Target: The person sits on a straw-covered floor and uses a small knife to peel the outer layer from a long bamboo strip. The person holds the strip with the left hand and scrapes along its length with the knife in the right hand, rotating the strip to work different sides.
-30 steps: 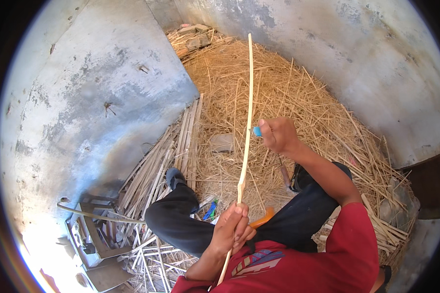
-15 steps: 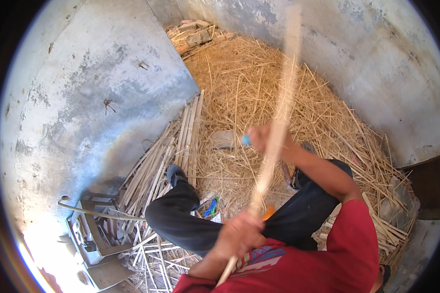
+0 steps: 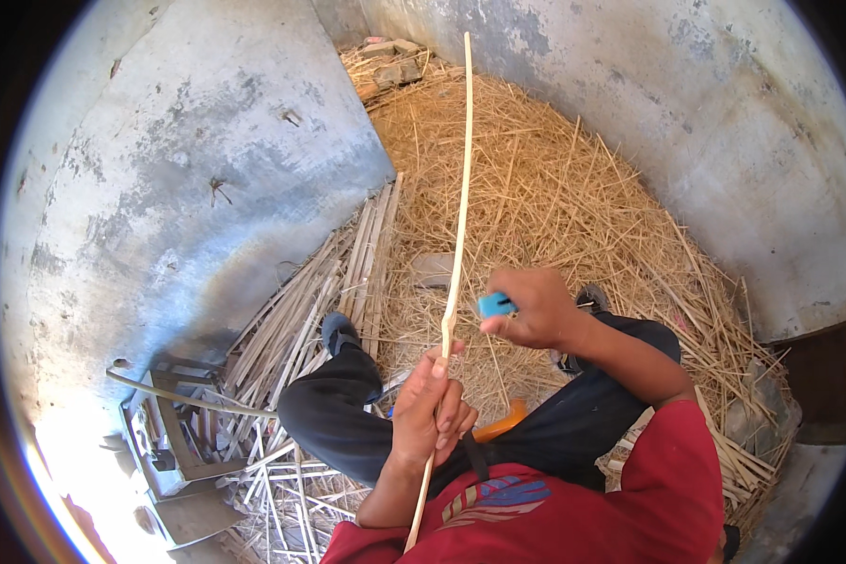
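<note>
Bamboo strip in one fist, blue-handled tool in the other

So, starting up close with 12 at the top of the view: the person's red T-shirt filled the 5 o'clock side, with a printed design on the front. Just past it, at 6, the left hand had its fingers wrapped around a pale bamboo strip, thumb lying along it. The strip's near end ran down over the shirt toward 6, the far end pointed up at 12, and there was a knobbly kink right above that grip.

Beside the left hand, at about 3 o'clock from it, an orange curved thing poked out between the legs in dark trousers. The right hand sat a touch below 3, fingers clenched on a small blue-handled tool, which was apart from the strip. Couldn't make out a blade.

A grey shoe was at 8, and farther out that way stood a battered box-like frame. Long slats lay piled around 9, straw-like shavings spread from 12 to 4, and some bricks sat way back at 12 by the scuffed grey wall.
</note>
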`<control>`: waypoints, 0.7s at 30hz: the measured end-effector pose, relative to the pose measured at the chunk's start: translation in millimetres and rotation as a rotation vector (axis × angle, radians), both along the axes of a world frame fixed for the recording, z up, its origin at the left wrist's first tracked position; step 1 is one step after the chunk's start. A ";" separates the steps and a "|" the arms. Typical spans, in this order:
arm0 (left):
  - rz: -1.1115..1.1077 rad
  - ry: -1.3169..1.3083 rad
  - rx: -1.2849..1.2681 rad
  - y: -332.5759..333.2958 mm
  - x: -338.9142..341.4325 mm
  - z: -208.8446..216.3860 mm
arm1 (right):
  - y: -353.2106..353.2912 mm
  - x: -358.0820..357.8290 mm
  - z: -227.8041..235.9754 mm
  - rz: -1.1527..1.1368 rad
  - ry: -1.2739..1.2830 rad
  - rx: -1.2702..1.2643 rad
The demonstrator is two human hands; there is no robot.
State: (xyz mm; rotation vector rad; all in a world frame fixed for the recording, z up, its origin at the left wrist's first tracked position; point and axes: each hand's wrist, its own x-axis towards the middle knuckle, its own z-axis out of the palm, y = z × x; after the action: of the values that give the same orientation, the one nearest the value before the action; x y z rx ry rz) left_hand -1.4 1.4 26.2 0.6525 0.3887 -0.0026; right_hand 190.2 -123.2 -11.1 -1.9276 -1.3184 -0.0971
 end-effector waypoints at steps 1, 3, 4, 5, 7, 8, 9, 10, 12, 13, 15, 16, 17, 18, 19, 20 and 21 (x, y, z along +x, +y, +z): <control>0.007 0.009 0.040 -2.9 1.8 2.7 | 0.1 -2.0 1.1 0.016 -0.116 0.025; -0.004 -0.001 0.067 -5.0 3.8 2.7 | -0.4 -2.0 -3.4 -0.015 -0.154 -0.018; -0.020 -0.022 0.053 -5.3 3.0 -0.8 | -1.0 -1.5 -6.4 -0.031 -0.173 -0.041; -0.032 -0.043 0.037 -5.8 2.1 -2.8 | -1.3 1.0 -9.4 -0.043 -0.180 -0.046; -0.031 -0.025 0.044 -8.4 2.5 -2.9 | -1.8 9.4 -13.5 -0.068 -0.194 -0.057; -0.031 -0.017 0.046 -10.6 3.1 -3.0 | -2.3 11.1 -13.4 -0.068 -0.179 -0.049; -0.033 -0.014 0.046 -13.2 3.7 -2.8 | -2.4 12.4 -13.0 -0.068 -0.164 -0.041; -0.035 -0.012 0.047 -16.1 4.3 -2.4 | -2.7 14.4 -12.7 -0.068 -0.149 -0.033; -0.045 -0.014 0.035 -18.6 3.7 -3.4 | -1.6 30.2 -12.4 -0.195 -0.098 -0.020; -0.055 -0.016 0.022 -19.3 2.4 -5.4 | -1.7 34.6 -12.7 -0.259 -0.072 -0.014; -0.059 -0.009 0.010 -18.7 2.3 -6.0 | -0.9 11.6 -9.9 -0.174 -0.089 -0.041; -0.050 0.001 0.012 -17.9 3.2 -5.4 | 1.1 5.9 -8.0 -0.129 -0.103 -0.050; -0.042 0.027 0.009 -18.0 1.3 -5.9 | 1.5 7.4 -12.8 -0.121 -0.127 -0.017; -0.051 0.029 0.025 -17.8 0.4 -7.7 | 1.4 19.2 -17.5 -0.182 -0.116 -0.069; -0.057 0.037 0.037 -18.6 -2.6 -10.4 | 1.3 37.8 -21.7 -0.240 -0.100 -0.126; -0.069 0.034 0.050 -19.4 -3.6 -11.7 | 2.1 52.9 -18.7 -0.303 -0.093 -0.181; -0.064 0.044 0.026 -20.9 -6.8 -12.1 | 1.7 59.3 -15.1 -0.264 0.011 -0.156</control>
State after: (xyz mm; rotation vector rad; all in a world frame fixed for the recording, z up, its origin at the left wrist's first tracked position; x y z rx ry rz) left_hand -8.2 -19.5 14.1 0.6909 0.4108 -0.0731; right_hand 249.4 -121.5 -26.2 -2.2250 -1.0860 -0.1172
